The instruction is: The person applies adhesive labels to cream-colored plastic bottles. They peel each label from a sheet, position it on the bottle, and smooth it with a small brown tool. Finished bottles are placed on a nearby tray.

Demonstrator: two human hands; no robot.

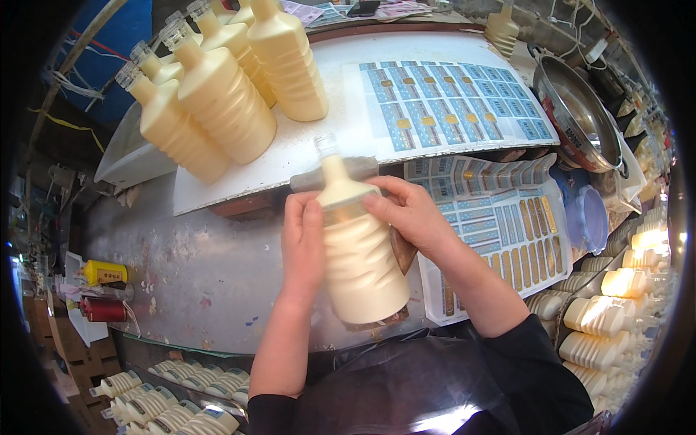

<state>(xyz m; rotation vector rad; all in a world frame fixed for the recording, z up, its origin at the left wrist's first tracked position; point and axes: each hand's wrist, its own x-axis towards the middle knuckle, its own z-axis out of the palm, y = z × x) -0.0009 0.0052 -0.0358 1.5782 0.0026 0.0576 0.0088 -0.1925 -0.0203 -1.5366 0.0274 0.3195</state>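
Note:
A cream-coloured ribbed bottle [362, 272] with a narrow clear threaded neck leans away from me, between my two hands. My left hand [303, 235] presses against its left side, thumb near the shoulder. On the right shoulder lie the thumb and fingers of my right hand [409, 214]. A greyish, blurred strip [346, 209] crosses the bottle just below the shoulder, between my thumbs; it looks like a label. Beside the bottle's right side a brown piece [402, 250] shows partly. Right of my right hand lie label sheets [500, 246] with blue and gold strips.
Several cream bottles [225, 109] stand on the white board [341, 87] at far left. Another blue label sheet [435, 101] lies on it. At right are a metal pan [580, 109] and a lilac tub [587, 221]. Rows of bottles [598, 319] lie at lower right and lower left.

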